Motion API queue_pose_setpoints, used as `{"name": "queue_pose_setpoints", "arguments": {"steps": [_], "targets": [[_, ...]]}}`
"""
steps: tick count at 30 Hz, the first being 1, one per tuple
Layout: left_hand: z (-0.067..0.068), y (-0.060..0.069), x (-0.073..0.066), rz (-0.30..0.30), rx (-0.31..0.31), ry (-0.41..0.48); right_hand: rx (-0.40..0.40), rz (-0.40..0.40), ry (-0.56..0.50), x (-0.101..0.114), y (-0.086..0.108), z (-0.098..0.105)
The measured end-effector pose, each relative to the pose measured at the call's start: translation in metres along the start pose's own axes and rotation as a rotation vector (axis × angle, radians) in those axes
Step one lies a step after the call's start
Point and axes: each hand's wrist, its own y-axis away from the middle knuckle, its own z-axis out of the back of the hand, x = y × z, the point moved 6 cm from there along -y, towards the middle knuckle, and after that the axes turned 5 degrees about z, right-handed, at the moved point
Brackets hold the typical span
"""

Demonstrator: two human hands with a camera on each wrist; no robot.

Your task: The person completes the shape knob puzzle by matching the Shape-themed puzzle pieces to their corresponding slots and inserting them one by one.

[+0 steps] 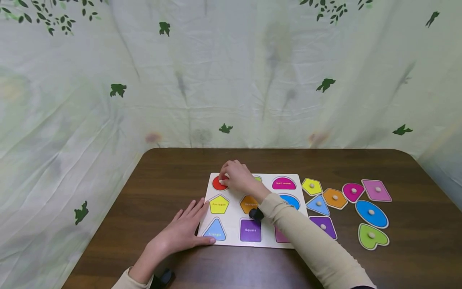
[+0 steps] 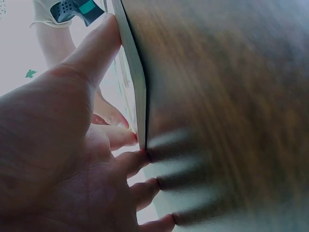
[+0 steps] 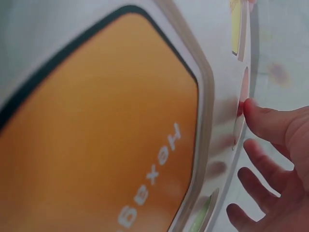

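Eight loose shapes (image 1: 335,204) lie on the worktop (image 1: 173,176) beside the white board (image 1: 232,226). The right hand (image 1: 238,176) bends its fingertips over the red circle (image 1: 217,184) at the board's far left corner; whether its grip pinches anything I can't quite tell. The left hand (image 1: 184,230), fingers straight and spread, touches the board's edge, grasping nothing.

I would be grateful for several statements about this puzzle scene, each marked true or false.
1. The left hand touches the board. True.
2. The right hand is at the blue triangle on the board. False: it is at the red circle.
3. The loose green heart lies to the board's right. True.
4. The loose blue oval lies on the board. False: it lies on the table.
5. The loose yellow pentagon has a knob. True.
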Motion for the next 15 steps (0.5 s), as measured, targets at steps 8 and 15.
{"name": "queue_pose_setpoints", "arguments": {"steps": [8, 15], "targets": [[-0.0005, -0.0004, -0.0001, 0.004, 0.002, -0.005, 0.015, -0.017, 0.003, 0.0004, 0.0014, 0.0003], [-0.0012, -0.0016, 0.0007, 0.011, 0.009, -0.004, 0.008, -0.009, -0.023, 0.0025, 0.0047, 0.0052]]}}
